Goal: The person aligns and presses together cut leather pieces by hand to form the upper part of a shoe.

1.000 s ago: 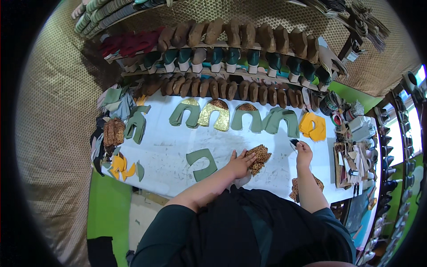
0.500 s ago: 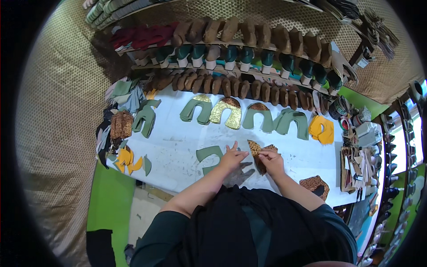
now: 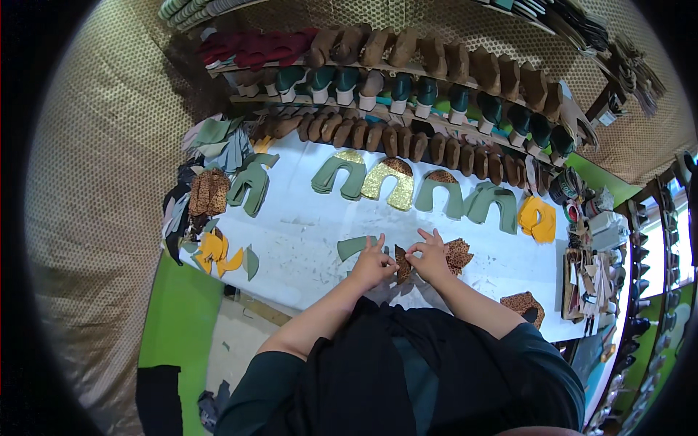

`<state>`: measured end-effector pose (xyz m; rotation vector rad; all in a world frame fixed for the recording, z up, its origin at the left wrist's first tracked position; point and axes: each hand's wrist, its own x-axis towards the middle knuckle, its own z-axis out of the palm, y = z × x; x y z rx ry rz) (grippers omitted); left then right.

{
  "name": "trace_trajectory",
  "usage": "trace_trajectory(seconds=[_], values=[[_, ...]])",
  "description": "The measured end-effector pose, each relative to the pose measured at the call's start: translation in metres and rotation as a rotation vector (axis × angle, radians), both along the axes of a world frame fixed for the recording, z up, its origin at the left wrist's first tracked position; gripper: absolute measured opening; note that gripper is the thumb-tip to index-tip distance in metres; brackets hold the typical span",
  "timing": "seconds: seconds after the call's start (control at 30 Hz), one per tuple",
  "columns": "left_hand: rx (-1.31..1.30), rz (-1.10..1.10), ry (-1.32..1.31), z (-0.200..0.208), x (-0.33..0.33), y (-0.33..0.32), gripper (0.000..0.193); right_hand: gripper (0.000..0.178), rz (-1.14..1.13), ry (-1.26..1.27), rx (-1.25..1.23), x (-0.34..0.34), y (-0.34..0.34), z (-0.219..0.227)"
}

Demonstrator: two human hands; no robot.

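Note:
Between my hands, low over the table, is a small spotted brown leopard-print piece (image 3: 402, 265). My left hand (image 3: 374, 267) pinches its left edge, the other fingers fanned upward. My right hand (image 3: 430, 261) has thumb and forefinger closed on its right edge, the remaining fingers lifted. Partly covered by my left hand lies a curved green piece (image 3: 355, 248). Just right of my right hand rests a small heap of leopard-print pieces (image 3: 459, 256).
Farther back on the white table (image 3: 291, 240) lie green U-shaped pieces (image 3: 339, 176), a gold glitter one (image 3: 389, 185) and yellow pieces (image 3: 537, 219). Shoe lasts (image 3: 400, 91) line racks behind. Yellow scraps (image 3: 213, 251) sit left; more leopard-print material (image 3: 519, 303) lies front right.
The leopard-print piece has moved left, away from the heap, with my right hand. My left hand has closed on its other edge. The view has shifted slightly.

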<state>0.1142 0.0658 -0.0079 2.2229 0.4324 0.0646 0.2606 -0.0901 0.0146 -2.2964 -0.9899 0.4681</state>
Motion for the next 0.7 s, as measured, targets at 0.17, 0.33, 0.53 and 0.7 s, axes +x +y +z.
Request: trace_trajectory(seconds=[0.17,0.33,0.53,0.7], values=[[0.002,0.091,-0.100,-0.014,-0.016,0.009,0.046,0.011,0.078,0.074,-0.002,-0.012,0.015,0.007],[0.347,0.189,0.119,-0.014,-0.036,0.025,0.085,0.010,0.090,0.205,-0.091,-0.018,0.029,0.001],[0.525,-0.087,0.291,-0.007,-0.030,0.026,0.095,0.014,0.082,0.133,-0.208,-0.014,0.059,-0.028],[0.558,-0.136,0.330,-0.015,-0.026,0.032,0.102,0.020,0.107,-0.062,-0.282,-0.008,0.084,-0.038]])
